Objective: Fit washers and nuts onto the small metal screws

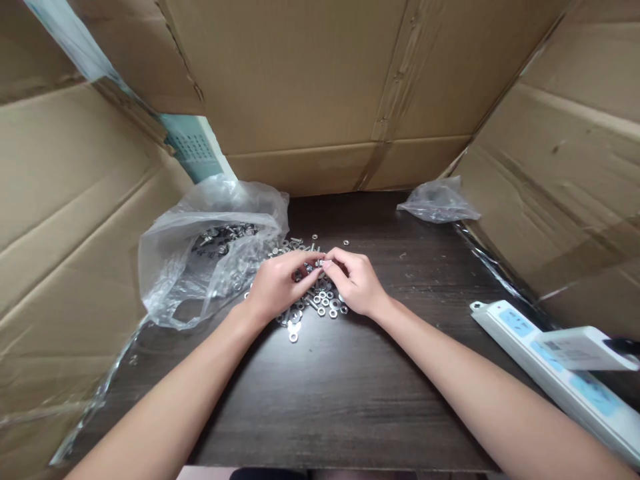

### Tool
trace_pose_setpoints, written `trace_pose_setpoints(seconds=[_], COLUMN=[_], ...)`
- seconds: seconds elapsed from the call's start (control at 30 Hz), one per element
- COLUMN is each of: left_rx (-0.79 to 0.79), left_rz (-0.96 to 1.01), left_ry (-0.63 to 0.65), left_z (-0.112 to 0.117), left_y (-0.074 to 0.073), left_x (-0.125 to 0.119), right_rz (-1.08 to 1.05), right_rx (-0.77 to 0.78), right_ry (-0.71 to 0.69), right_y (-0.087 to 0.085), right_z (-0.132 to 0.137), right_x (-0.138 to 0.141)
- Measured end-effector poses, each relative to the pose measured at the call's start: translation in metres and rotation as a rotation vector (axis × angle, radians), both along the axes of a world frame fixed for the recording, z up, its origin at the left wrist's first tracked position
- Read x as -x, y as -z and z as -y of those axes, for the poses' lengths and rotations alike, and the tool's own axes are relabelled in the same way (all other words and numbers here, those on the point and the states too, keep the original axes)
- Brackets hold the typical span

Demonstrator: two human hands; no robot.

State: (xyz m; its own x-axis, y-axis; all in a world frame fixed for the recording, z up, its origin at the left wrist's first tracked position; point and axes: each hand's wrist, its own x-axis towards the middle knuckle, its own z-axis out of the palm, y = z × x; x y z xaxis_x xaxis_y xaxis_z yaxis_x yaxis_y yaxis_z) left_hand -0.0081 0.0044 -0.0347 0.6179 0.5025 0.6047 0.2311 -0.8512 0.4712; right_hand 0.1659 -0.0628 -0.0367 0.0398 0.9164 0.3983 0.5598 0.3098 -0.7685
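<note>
Over a loose pile of nuts, washers and bolts (320, 303), my two hands meet fingertip to fingertip. A small shiny bolt (321, 263) is pinched between them, mostly covered by the fingers; whether a nut sits on it I cannot tell. My left hand (280, 280) has its thumb and forefinger closed at the bolt's left end, with the other fingers curled under. My right hand (356, 280) grips the right end between thumb and forefinger. One washer (293, 338) lies at the pile's near edge, and a nut (346, 243) lies apart behind my right hand.
A clear plastic bag (175, 230) with more metal fasteners lies open at the left. A smaller clear bag (437, 203) is at the back right. A white power strip (540, 353) with an adapter (580, 348) runs along the right. Cardboard walls (310, 87) surround the dark table (350, 400).
</note>
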Motion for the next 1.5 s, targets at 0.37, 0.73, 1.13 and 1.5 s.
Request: trace_pose_setpoints(seconds=[0.37,0.73,1.13,1.5], left_rx=[-0.007,0.01,-0.01,-0.002], left_rz=[0.013,0.004,0.012,0.008], left_ry=[0.012,0.017,0.027,0.019], left_z=[0.0008,0.0011,0.0007,0.0009], left_y=[0.0006,0.0008,0.0007,0.0011], left_x=[-0.0009,0.0,-0.0007,-0.0012], right_rz=[0.051,0.009,0.013,0.035], right_rx=[-0.045,-0.024,-0.033,-0.037], right_ry=[0.016,0.028,0.011,-0.003], right_y=[0.0018,0.0015,0.0013,0.0011], right_z=[0.0,-0.0005,0.0001,-0.0009], right_x=[0.0011,0.0003,0.0005,0.0009])
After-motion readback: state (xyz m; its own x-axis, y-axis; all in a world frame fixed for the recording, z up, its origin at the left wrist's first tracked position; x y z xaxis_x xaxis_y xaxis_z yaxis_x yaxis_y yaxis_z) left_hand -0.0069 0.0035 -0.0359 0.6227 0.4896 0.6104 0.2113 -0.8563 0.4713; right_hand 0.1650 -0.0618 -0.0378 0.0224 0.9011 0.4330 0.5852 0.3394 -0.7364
